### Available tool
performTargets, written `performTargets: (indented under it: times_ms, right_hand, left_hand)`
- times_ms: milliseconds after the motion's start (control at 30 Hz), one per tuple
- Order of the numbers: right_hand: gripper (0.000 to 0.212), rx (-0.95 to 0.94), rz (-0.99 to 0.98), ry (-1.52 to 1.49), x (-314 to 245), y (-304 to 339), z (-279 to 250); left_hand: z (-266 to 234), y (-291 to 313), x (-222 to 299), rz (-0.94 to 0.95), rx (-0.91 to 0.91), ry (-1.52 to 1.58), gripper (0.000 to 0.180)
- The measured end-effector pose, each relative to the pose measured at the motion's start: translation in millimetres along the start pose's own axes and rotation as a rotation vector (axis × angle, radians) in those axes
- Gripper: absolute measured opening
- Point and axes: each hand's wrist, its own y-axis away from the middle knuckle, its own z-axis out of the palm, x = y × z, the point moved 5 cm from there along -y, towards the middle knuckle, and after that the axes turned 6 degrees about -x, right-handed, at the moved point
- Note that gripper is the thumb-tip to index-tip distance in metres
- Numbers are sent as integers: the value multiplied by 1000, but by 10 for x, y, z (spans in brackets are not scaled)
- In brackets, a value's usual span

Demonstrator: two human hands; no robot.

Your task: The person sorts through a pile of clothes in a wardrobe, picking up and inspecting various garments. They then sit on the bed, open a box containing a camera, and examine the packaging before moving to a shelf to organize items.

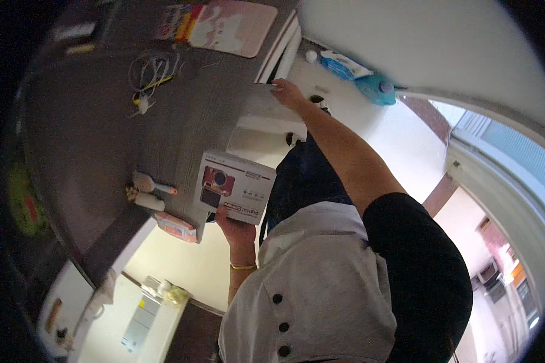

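One white box (235, 184) with a red camera (217, 180) printed on its face is clamped in the left hand (239, 230), thumb pressed to the front, the other fingers out of sight behind; it is held tilted, overlapping the edge of the dark desk (203, 115) in this view, its contents hidden; the right hand (287, 94), fingertips drawn together, reaches the desk's corner, though whether they grip anything cannot be told; just beside them is a narrow, white-edged opening (277, 63), too dark to show what is inside; on the desk, a loosely coiled cable (156, 68) lies with a yellow pen (155, 88), near a pink case (233, 27); a pink pack (177, 227) rests by the desk's edge, contents unseen; beyond the right hand, a blue pack (339, 65) sits beside a teal container (375, 89), their contents likewise hidden.
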Motion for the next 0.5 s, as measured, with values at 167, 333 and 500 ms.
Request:
performTargets:
  times_ms: [167,333,500]
  right_hand:
    - [59,76,-174,-647,699,-735,294]
    - [53,182,134,-1114,157,-632,169]
    - [37,445,251,-600,117,-841,-111]
  left_hand:
    - [193,-176,-141,-111,1,20,61]
    - [270,-456,-464,-129,35,-2,64]
    - [542,-616,-578,-149,-45,41,66]
